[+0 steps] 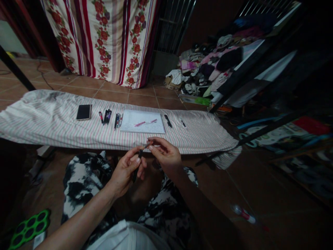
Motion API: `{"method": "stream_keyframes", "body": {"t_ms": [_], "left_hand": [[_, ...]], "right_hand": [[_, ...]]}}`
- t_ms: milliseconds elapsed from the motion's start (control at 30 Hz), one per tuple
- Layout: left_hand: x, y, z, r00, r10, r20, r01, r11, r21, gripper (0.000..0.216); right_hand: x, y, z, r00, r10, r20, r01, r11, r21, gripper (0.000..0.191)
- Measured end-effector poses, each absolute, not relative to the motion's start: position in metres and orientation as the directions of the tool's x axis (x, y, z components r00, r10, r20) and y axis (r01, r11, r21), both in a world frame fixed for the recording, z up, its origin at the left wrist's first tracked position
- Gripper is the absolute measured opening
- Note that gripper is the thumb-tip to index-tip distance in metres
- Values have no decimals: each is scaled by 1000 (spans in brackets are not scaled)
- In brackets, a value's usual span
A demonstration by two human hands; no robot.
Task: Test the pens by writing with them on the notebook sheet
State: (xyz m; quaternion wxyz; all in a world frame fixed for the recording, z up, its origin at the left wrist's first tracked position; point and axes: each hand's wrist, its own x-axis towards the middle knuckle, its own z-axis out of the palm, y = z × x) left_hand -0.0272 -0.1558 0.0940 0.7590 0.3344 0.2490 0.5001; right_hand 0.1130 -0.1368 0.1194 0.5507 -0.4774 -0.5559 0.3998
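My left hand is closed around a dark pen, tilted with its upper end toward my right hand. Thumb and fingertips of my right hand pinch the small thin part at that upper end; its exact form is too small to make out. Both hands are above my lap, at the near edge of the cloth-covered surface. Beyond them lies a spiral notebook with pink pen parts on its page. Black pens lie to its right, with a white-and-black pen farther right.
Left of the notebook are several pens in groups and a dark phone. A striped cloth covers the long surface. Behind stand a floral curtain and a clothes heap. A bottle lies on the floor at right.
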Motion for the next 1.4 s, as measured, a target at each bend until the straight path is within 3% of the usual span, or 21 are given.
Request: {"method": "stream_keyframes", "body": {"t_ms": [333, 1400], "left_hand": [[-25, -155, 95, 377, 926, -34, -600, 272, 752, 33], [-26, -154, 96, 342, 938, -59, -599, 265, 755, 40]], "right_hand": [[112, -131, 121, 135, 976, 168, -116, 184, -976, 28], [111, -134, 128, 42, 985, 167, -43, 169, -985, 24]]}}
